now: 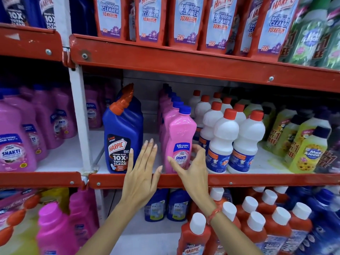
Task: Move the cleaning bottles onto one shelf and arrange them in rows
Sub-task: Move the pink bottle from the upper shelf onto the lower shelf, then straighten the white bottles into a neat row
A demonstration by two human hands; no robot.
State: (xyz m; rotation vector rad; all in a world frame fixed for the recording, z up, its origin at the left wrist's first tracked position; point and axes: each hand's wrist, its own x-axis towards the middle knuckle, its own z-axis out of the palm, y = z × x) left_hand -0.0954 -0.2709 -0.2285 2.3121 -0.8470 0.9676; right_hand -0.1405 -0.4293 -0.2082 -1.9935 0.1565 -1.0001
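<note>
Right hand [193, 168] curling loosely around front pink bottle [181, 142] at middle shelf [239, 180] edge; left hand [141, 170] spread flat beside it. Best squaring bottle with its row, label forward.

You face red shelf rails [184, 67] on white uprights [81, 116]; your front pink bottle [181, 137] has a blue cap and blue-and-white label; the blue bottle [122, 137] beside it wears an orange-red cap and a dark label; the white bottles [223, 140] carry red caps and blue-orange labels; yellow-green bottles [309, 153] show sunflower prints; a red thread [213, 214] circles your wrist.
</note>
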